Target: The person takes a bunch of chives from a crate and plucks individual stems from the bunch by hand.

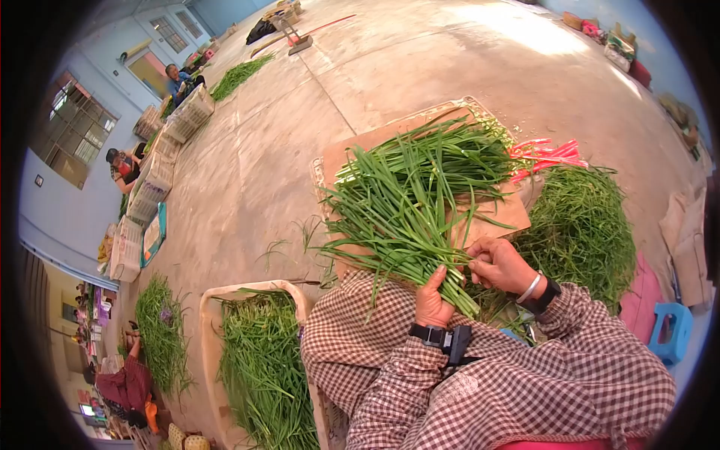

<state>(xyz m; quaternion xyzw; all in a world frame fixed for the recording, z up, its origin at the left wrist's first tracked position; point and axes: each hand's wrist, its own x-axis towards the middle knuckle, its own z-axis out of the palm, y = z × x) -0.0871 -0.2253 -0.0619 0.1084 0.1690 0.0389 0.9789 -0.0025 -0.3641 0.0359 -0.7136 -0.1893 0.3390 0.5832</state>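
My left hand (435, 301) is closed around the cut ends of a bunch of garlic chives (405, 217), held over my lap with the long leaves fanning away from me. My right hand (504, 265) is beside the stems, its thumb and fingers pinched together; whatever is between them is too small to make out. Under the leaves lies a sheet of brown cardboard (495, 216) on an upturned crate (318, 174). More green stalks (457, 150) are piled at the far side of that cardboard.
Red-and-white plastic strips (551, 155) lie beyond the cardboard, near a large heap of greens (581, 225) on my right. A crate of greens (270, 367) stands at my left. A blue stool (670, 332) is at far right. Other people (124, 169) sit by crates along the left wall.
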